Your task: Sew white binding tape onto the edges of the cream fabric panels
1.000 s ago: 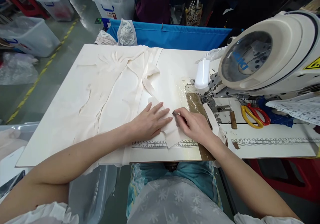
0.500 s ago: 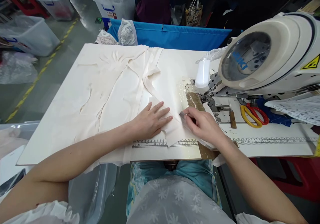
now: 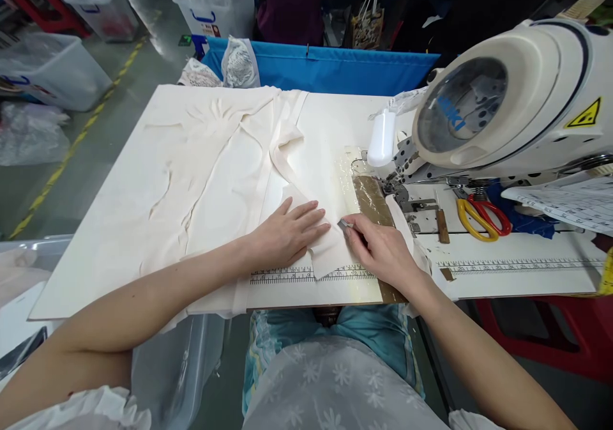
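My left hand (image 3: pixel 297 230) lies flat with its fingers stretched out, pressing on thin cream fabric (image 3: pixel 330 245) near the table's front edge. Just to the right, my right hand (image 3: pixel 378 251) is closed around a small grey metal tool (image 3: pixel 343 224), mostly covered by the fingers, so its exact kind is unclear. Its tip sits at the fabric's right side, close to my left fingertips. More cream fabric (image 3: pixel 205 142) spreads in creased layers over the left half of the table. A pale strip of cloth (image 3: pixel 400 219) runs beside my right hand toward the sewing machine.
The white sewing machine (image 3: pixel 498 98) stands at the right of the table (image 3: pixel 330 123). Near its base lie scissors (image 3: pixel 479 219) with yellow and red handles and a wooden-handled tool (image 3: pixel 442 225). A printed ruler (image 3: pixel 287 276) lines the front edge. Blue cloth (image 3: pixel 335 72) hangs behind.
My right hand has shifted slightly, and more of the metal tool shows, angled toward my left fingers. My left hand stays flat on the fabric. The whole view has drifted a little.
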Tool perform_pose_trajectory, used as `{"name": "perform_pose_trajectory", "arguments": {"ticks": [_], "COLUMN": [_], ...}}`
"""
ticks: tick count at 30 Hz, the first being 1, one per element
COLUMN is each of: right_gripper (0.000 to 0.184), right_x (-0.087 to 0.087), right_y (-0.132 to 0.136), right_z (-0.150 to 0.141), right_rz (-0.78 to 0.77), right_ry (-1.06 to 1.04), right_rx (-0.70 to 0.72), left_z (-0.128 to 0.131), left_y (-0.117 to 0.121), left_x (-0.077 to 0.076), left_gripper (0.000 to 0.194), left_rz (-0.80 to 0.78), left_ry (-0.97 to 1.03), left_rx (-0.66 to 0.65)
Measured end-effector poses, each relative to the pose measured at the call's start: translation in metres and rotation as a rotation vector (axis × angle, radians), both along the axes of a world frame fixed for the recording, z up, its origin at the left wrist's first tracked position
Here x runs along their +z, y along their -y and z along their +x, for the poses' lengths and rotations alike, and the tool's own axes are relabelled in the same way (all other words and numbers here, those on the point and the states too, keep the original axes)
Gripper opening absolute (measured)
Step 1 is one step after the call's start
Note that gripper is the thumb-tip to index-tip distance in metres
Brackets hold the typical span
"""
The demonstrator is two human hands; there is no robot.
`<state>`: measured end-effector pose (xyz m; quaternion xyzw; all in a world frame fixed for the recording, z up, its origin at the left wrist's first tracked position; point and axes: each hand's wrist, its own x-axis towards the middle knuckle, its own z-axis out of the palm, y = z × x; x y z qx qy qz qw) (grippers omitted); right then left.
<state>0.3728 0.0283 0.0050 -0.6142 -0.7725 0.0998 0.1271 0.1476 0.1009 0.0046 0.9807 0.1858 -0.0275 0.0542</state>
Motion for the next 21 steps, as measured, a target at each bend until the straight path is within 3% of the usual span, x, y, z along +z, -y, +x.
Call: {"name": "perform_pose_trajectory", "arguments": {"ticks": [11,21], "right_gripper": [0.029,0.030], "right_x": [-0.0013,-0.0008], "right_y": [0.0025,0.0033], "right_z": [0.0026,0.0007], "right_rz": [0.055,0.067], "right_ry": [-0.052,0.037], "right_rx": [0.020,0.063], "left_z": [-0.0001,-0.0002], "left_y": [0.0011,0.0014], "left_x": [-0.0004,-0.0020], "left_gripper": [0.049,0.048], "left_rz": [0.051,0.069], "left_ry": [-0.013,0.014], "left_rx": [-0.017,-0.021]}}
